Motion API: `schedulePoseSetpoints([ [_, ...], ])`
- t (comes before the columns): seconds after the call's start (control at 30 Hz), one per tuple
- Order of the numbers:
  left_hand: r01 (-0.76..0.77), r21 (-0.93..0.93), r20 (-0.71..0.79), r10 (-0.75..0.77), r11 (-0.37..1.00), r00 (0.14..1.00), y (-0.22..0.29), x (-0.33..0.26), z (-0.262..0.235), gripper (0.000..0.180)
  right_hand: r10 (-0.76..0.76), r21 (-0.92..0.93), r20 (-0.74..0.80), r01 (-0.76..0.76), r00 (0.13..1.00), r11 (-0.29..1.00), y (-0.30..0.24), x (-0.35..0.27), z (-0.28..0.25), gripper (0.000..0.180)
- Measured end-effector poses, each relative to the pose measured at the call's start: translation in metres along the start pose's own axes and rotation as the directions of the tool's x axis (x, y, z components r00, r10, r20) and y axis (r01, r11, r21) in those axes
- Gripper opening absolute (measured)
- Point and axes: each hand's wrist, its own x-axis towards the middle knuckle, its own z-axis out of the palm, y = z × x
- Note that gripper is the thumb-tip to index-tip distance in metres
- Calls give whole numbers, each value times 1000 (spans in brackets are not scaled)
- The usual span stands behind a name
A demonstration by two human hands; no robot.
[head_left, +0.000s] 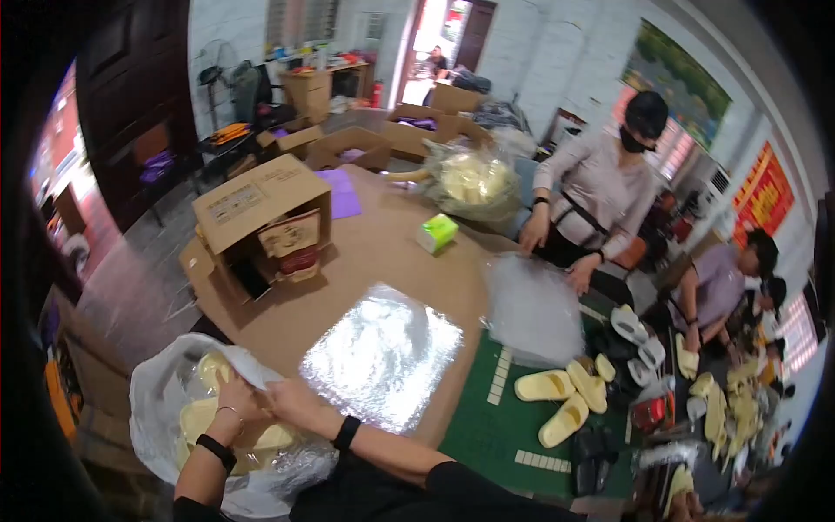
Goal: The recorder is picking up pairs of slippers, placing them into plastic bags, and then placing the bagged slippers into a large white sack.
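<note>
In the head view, the pale yellow slippers (198,419) sit at eight o'clock, heaped inside a white plastic bag (150,402) with thin clear film among them. My left hand (242,404) reaches in over them, its fingers partly bent; my right hand (297,404) meets it at three o'clock, fingers curled in. I cannot tell whether either grips a slipper or only film. I judge each slipper light and springy, hard to damage, a little slick where film covers it. I'd take one across the strap, thumb inside, or by the sole's edge, since loose film would slide and crumple. At two o'clock from the bag, shiny clear sheets (383,352) lie on the table (365,244), likely limp and slippery.
</note>
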Motion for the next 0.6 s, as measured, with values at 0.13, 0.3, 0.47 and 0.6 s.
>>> schedulePoseSetpoints([
  [0.13,17,-105,43,-12,994,999,3,21,9,116,69,-19,8,-69,998,997,10,-6,1,17],
  [0.3,2,-167,-15,-5,986,1000,35,12,-54,103,181,-5,-7,-181,984,984,35,-36,-28,24],
  [0.47,-55,-158,-95,40,986,995,50,9,-70,83,387,303,23,-375,922,876,56,-106,-95,30],
  [0.6,-129,-66,-79,123,989,989,28,6,-80,66,759,353,-218,-676,613,647,134,-205,-100,26],
])
